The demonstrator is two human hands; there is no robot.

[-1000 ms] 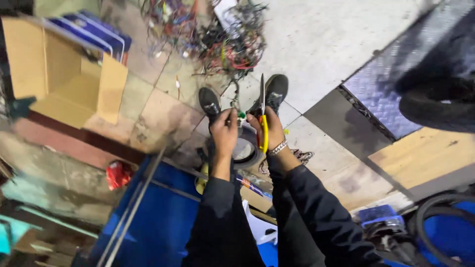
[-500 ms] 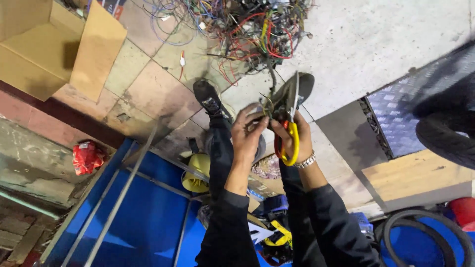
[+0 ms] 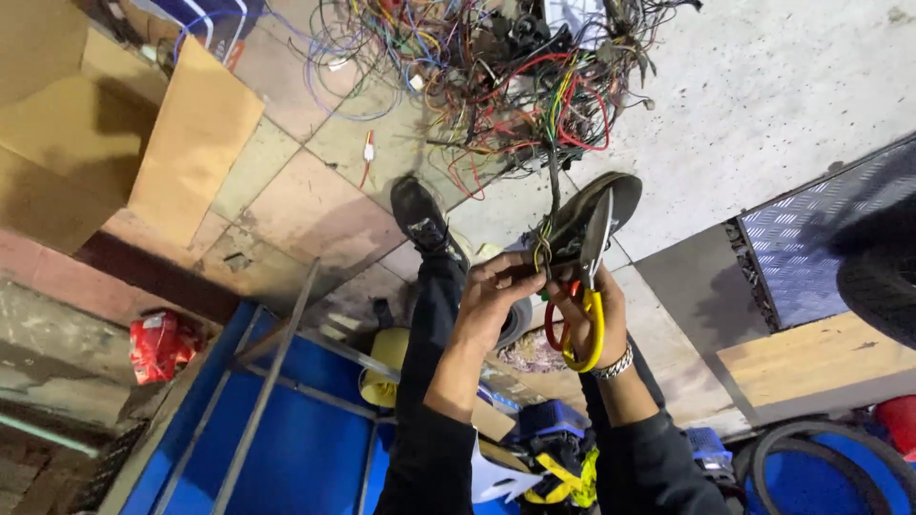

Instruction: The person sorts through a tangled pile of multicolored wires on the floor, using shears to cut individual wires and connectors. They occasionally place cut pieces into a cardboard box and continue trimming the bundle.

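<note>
Right hand (image 3: 590, 310) grips yellow-handled snips (image 3: 589, 286), fingers closed through the loops; left hand (image 3: 496, 286) pinches the wire bundle (image 3: 546, 250) just beside the blades. Risk: blades nicking the left fingertips (image 3: 523, 272), being so close.

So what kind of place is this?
Probably a repair workshop or scrap yard: a tangled heap of wires on the concrete floor, snips in the right hand, a tyre nearby.

Tangled wires (image 3: 496, 76) crowd ahead (2 shoes (image 3: 420, 215) below); right floor (image 3: 763, 86) open.
</note>
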